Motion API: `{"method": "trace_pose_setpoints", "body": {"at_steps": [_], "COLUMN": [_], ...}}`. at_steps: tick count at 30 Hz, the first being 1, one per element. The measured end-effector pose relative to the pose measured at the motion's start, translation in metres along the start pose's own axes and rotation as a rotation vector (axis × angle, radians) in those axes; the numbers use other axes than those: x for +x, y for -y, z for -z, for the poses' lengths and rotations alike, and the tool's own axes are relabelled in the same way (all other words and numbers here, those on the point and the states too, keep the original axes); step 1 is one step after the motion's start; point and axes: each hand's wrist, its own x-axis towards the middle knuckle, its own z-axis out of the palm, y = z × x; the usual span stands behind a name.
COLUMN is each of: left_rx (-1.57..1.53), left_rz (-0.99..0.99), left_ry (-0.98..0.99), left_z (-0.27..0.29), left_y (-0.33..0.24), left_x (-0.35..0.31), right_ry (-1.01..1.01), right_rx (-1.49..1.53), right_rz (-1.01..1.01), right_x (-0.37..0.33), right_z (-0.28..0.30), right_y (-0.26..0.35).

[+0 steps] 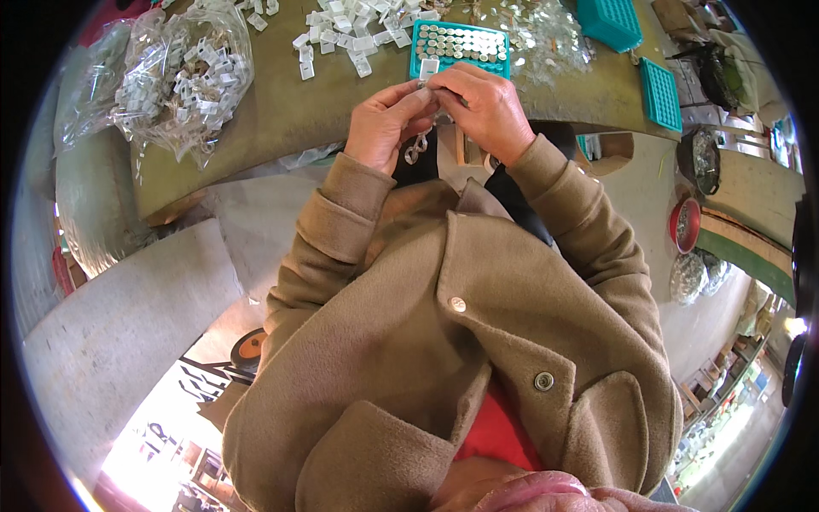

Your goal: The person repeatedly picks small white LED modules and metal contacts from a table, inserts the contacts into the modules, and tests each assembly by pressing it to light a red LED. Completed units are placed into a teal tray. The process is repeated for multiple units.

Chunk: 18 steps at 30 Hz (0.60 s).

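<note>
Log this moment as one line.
left hand, right hand: close together, grip partly hidden | looped strand: hanging below hands | teal tray: holds round pieces | white pieces: left of tray

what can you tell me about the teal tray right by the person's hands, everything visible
The teal tray is a roughly rectangular, plastic-looking rack lying on the olive table, near its edge. Pale, shiny round discs sit in rows over much of it; toward the person, more bare teal shows. The right hand and a small white piece overlap its near side in this view; whether either touches it cannot be told.
</note>
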Motion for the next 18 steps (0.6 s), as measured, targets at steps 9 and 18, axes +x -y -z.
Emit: {"method": "trace_pose_setpoints", "body": {"at_steps": [9,18], "left_rx": [-0.077,-0.009], "left_rz": [0.060,0.116], "left_ry": [-0.107,-0.150], "left_z": [0.002,0.002], "left_y": [0.000,-0.005], "left_x": [0.007,0.008], "right_ry": [-0.087,-0.087], "right_rx": [0.269,-0.342], "right_rz": [-0.370,-0.002], "right_x": [0.013,0.026], "right_z": [0.002,-0.024], "right_y": [-0.012,-0.041]}}
